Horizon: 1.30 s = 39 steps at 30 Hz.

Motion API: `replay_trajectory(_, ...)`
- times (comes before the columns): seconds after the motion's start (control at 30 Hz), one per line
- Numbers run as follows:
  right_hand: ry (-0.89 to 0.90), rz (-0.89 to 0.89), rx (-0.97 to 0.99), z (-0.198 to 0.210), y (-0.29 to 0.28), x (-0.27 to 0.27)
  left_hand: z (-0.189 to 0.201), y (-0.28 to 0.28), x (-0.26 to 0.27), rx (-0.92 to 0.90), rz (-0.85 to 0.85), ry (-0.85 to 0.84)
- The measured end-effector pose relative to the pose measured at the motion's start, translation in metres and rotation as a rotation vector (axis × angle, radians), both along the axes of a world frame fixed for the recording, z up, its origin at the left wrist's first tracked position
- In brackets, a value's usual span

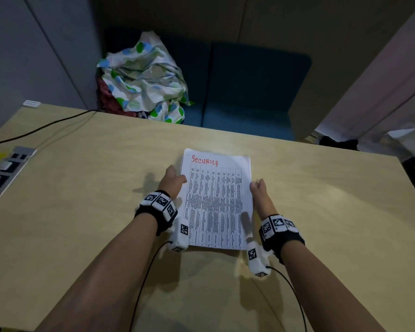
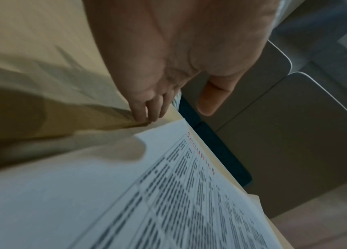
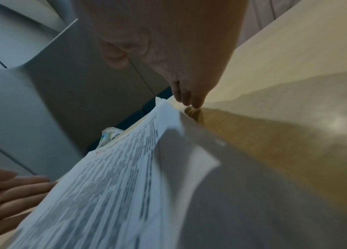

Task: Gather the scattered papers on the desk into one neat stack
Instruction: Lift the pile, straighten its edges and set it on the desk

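One stack of white papers [image 1: 216,202] lies in the middle of the wooden desk [image 1: 82,188]. Its top sheet carries a printed table under the red word "Security". My left hand [image 1: 173,180] stands on edge against the stack's left side, fingers straight. In the left wrist view its fingertips [image 2: 144,116] touch the desk beside the papers [image 2: 83,193]. My right hand [image 1: 259,190] stands the same way at the right side, fingers straight, and its fingertips [image 3: 193,102] reach the desk next to the papers [image 3: 104,185]. Neither hand grips anything.
A power strip [image 1: 7,168] with plugs sits at the desk's left edge, and a black cable [image 1: 46,125] runs across the far left corner. Beyond the far edge a bundle of patterned cloth [image 1: 144,80] lies on a blue sofa [image 1: 249,87].
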State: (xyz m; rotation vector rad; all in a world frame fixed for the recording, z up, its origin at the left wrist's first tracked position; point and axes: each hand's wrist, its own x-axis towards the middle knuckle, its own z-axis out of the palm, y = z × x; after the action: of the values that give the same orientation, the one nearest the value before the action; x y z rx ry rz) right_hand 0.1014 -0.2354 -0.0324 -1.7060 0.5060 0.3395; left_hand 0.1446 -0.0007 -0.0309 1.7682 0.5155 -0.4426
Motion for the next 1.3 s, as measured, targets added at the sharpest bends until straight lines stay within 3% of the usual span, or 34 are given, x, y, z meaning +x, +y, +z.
replay_trajectory(0.1, -0.014, -0.009, 0.086, -0.007, -0.003, 0.01, -0.011, 0.003, 0.014, -0.082, -0.023, -0.019)
replay_trajectory(0.27, -0.002, 0.056, 0.051, -0.014, 0.0, 0.02, -0.018, 0.001, 0.013, -0.21, -0.033, -0.05)
replay_trajectory(0.57, -0.013, 0.159, -0.066, -0.02, 0.004, 0.021, -0.021, 0.003, 0.008, -0.147, -0.084, -0.054)
replay_trajectory(0.8, 0.011, 0.007, 0.141, -0.015, -0.003, 0.009, -0.014, 0.002, -0.002, -0.166, -0.065, -0.028)
replay_trajectory(0.9, 0.052, 0.031, 0.208, -0.032, -0.011, 0.005, -0.017, 0.002, -0.005, -0.2, -0.044, -0.01)
replay_trajectory(0.97, 0.041, 0.052, 0.234, -0.054, -0.019, 0.008, -0.039, 0.007, 0.006, -0.18, -0.049, -0.022)
replay_trajectory(1.17, 0.039, 0.054, 0.248, -0.054, -0.013, 0.006, -0.085, 0.014, 0.032, -0.155, -0.098, -0.012)
replay_trajectory(1.3, 0.066, 0.019, 0.244, -0.049, -0.012, 0.003, -0.047, 0.007, 0.017, -0.161, -0.076, -0.026)
